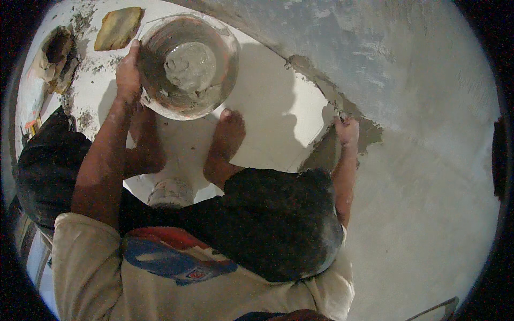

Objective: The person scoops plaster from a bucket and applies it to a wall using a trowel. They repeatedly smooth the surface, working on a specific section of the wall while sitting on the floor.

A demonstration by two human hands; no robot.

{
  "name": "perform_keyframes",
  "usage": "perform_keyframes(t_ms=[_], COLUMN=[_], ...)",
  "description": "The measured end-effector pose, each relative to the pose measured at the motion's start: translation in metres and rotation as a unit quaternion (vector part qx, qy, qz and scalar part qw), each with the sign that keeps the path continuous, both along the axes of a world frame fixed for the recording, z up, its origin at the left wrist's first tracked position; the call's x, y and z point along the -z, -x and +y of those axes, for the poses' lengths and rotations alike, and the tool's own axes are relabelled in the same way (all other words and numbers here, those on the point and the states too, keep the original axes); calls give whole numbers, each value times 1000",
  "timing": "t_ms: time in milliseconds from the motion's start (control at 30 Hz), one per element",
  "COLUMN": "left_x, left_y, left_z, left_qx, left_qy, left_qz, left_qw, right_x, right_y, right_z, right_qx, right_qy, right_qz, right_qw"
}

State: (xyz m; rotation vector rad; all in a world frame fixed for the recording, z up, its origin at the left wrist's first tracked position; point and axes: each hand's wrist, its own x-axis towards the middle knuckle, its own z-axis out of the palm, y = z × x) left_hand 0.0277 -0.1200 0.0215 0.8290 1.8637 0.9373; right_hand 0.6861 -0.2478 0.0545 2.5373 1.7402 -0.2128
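My left hand point(128, 75) grips the rim of a round, mortar-crusted bucket point(227, 64) with wet grey mortar point(190, 67) inside. My right hand point(346, 127) is closed on a small tool point(341, 117), mostly hidden, against a strip of darker wet mortar point(369, 136) along the edge of the pale grey plastered surface on the right. My bare feet point(227, 134) are on the white tiles, just below the bucket and on either side of its lower part.
A yellowish sponge-like pad point(118, 28) lies left of the bucket. A crusted pouch-like object point(53, 53) and tools point(33, 123) are at the far left. The plastered surface point(417, 214) fills the right side. A pale cylindrical object point(171, 192) is between my legs.
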Motion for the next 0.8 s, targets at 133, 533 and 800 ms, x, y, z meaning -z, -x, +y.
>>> perform_keyframes(t_ms=[133, 533, 800], left_x=[19, 27, 25], left_y=[22, 27, 21], left_z=[-4, 1, 1], left_qx=[12, 83, 24], left_qy=[-33, -27, -17], left_qz=[4, 95, 37], left_qw=[999, 992, 999], right_x=[15, 58, 34], right_y=[54, 82, 70], right_z=[3, 42, 28], right_qx=[-27, -26, -114], right_qy=[18, 70, -141], right_qz=[69, 17, 55], right_qw=[997, 997, 982])
